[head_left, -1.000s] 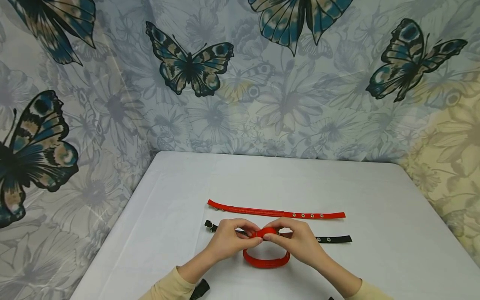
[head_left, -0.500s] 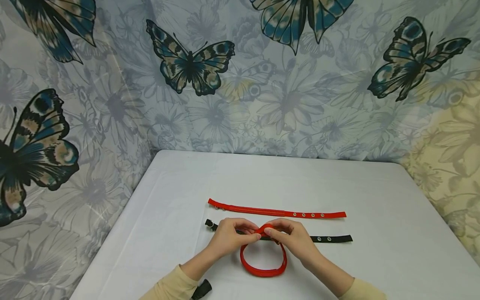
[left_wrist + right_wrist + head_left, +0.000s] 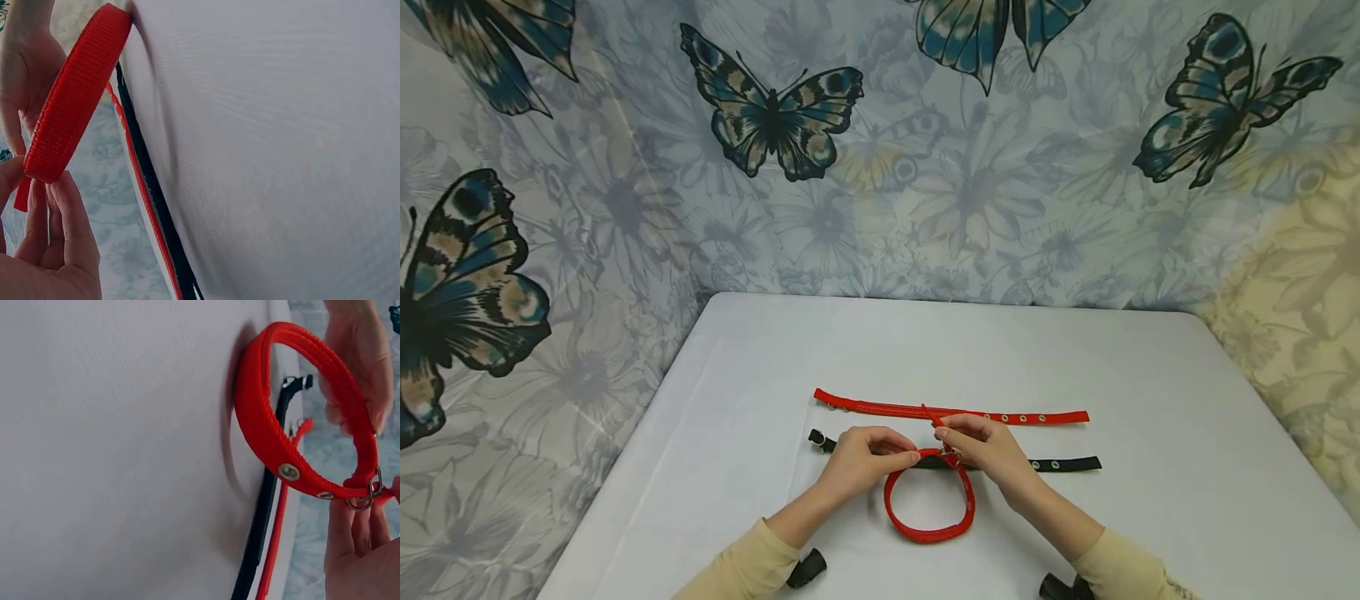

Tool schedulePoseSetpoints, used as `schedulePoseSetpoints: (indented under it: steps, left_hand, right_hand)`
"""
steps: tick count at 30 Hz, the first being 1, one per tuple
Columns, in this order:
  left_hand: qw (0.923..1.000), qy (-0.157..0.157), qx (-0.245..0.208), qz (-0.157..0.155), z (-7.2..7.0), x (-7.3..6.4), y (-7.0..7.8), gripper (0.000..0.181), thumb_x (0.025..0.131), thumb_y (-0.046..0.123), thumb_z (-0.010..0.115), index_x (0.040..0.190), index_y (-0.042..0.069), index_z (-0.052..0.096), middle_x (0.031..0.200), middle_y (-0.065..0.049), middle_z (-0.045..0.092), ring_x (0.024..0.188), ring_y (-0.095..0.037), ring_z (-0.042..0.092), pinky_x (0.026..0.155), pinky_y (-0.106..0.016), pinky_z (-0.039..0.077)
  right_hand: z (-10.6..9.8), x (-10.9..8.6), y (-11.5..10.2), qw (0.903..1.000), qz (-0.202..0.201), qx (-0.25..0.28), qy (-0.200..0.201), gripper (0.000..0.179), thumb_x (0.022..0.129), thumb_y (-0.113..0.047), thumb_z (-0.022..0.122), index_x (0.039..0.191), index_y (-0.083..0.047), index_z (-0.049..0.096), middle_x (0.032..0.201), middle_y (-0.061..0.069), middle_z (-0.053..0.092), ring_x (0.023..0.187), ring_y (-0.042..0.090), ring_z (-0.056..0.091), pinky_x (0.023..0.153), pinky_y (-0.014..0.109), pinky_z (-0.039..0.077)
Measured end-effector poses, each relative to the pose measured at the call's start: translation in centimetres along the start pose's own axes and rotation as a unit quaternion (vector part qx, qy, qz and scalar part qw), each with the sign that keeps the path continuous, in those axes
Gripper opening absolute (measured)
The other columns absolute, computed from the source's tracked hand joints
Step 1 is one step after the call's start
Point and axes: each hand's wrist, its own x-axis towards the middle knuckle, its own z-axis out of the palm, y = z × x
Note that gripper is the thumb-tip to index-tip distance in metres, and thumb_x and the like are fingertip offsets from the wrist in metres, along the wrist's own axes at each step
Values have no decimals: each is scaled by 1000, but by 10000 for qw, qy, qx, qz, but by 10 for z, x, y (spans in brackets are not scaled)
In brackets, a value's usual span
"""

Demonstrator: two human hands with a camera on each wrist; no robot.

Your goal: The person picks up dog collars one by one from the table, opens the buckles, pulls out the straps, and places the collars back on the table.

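A red pet collar [image 3: 928,536] is bent into a loop and hangs between my two hands over the table. My left hand [image 3: 865,458] pinches the band at the loop's upper left. With thumb and fingers, my right hand [image 3: 988,450] holds the strap's free end, which points upward beside the buckle. In the right wrist view the metal buckle and ring [image 3: 370,490] show at the right fingertips, and metal eyelets [image 3: 289,472] line the band. The left wrist view has the outer face of the collar [image 3: 75,94] side-on, hiding part of the fingers.
Behind the hands a black collar [image 3: 1067,464] lies straight across the white table [image 3: 760,350], partly hidden by them. Farther back lies another red collar [image 3: 887,409]. Black wrist straps [image 3: 807,569] show near the sleeves. A butterfly-print cloth [image 3: 880,233] hangs behind the table.
Both hands pinched the red strap together earlier; now my right hand has drawn the free end upward, away from the left fingers. The loop hangs rounder and more open.
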Motion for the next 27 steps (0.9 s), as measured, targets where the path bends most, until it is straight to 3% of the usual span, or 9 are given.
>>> schedulePoseSetpoints:
  steps: [7,15,27]
  left_hand:
    - [9994,119,298,104,-2,5,1,13,86,32,75,91,21,78,80,12,71,73,-8,65,62,-23,49]
    - [9959,277,750,412,-2,15,5,10,87,30,74,82,21,76,75,15,69,76,-4,63,63,-24,49]
    - [9962,-89,774,385,3,25,5,11,87,25,74,90,15,78,79,9,71,72,-4,62,65,-22,50]
  right_hand:
    - [-6,13,3,9997,197,120,-80,40,89,-34,71,115,-4,68,106,14,69,94,20,64,89,39,54]
    - [-9,18,0,9971,433,508,-372,49,91,-35,69,124,1,63,109,9,72,100,18,66,89,34,53]
    - [-8,15,1,9902,512,1022,-807,51,96,-32,64,130,6,56,115,9,70,106,16,67,88,27,53]
